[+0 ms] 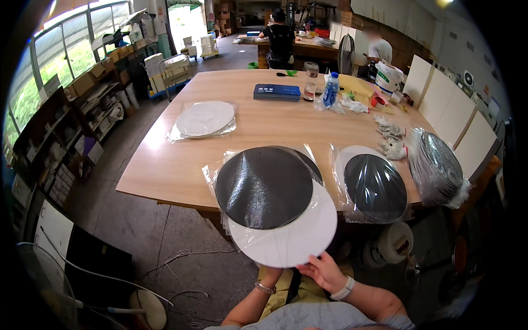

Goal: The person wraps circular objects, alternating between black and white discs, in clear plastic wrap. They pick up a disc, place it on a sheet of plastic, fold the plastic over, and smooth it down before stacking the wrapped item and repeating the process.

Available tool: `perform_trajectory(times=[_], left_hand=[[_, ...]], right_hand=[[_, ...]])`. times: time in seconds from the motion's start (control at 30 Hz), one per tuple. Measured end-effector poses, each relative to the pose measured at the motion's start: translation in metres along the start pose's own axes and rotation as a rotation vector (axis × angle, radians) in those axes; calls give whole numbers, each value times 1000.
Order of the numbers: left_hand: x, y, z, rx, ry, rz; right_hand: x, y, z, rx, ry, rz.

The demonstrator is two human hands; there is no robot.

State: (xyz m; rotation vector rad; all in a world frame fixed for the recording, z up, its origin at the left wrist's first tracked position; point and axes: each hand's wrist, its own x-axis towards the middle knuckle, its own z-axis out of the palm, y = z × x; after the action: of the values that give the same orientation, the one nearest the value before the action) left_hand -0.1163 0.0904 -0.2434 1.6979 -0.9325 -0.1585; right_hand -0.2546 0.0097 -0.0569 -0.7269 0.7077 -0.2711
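A white round disc (297,236) juts toward me past the table's near edge, its far part beneath a dark grey disc in clear film (264,187). My right hand (325,273) grips the white disc's near rim, fingertips showing on top. Below that rim is my left hand (271,275), its fingers hidden under the disc. Behind the dark disc, the edge of another dark disc (309,166) shows. Just right lies a film-wrapped pair, a dark disc (375,187) overlapping a white one (348,157).
Wrapped white discs (205,119) lie at the table's far left, a thick stack of wrapped discs (437,165) at its right edge. Gloves (392,144), a blue bottle (331,91), a glass jar (310,82), blue boxes (276,92) and a white bucket (388,77) stand farther back. Two people work beyond.
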Motion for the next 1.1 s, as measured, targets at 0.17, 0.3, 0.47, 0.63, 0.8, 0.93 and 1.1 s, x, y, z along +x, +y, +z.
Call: perform_trajectory(times=[0.17, 0.3, 0.47, 0.63, 0.8, 0.93, 1.1], left_hand=[[22, 67, -21, -735, 73, -337], [27, 73, -31, -831, 50, -423], [19, 66, -48, -902, -86, -483], [12, 70, -124, -376, -770, -455], [-10, 59, -191, 384, -43, -156], [40, 114, -187, 651, 129, 324], [51, 108, -186, 173, 9, -36]], right_hand=[[73, -21, 40, 121, -216, 2], [106, -35, 42, 166, -317, 107], [91, -62, 33, -232, -381, 246], [41, -117, -42, -1009, -133, -351], [22, -168, -79, -1658, -177, -994], [56, -159, -65, -1642, -363, -1040], [89, -165, -66, -1287, -370, -868]])
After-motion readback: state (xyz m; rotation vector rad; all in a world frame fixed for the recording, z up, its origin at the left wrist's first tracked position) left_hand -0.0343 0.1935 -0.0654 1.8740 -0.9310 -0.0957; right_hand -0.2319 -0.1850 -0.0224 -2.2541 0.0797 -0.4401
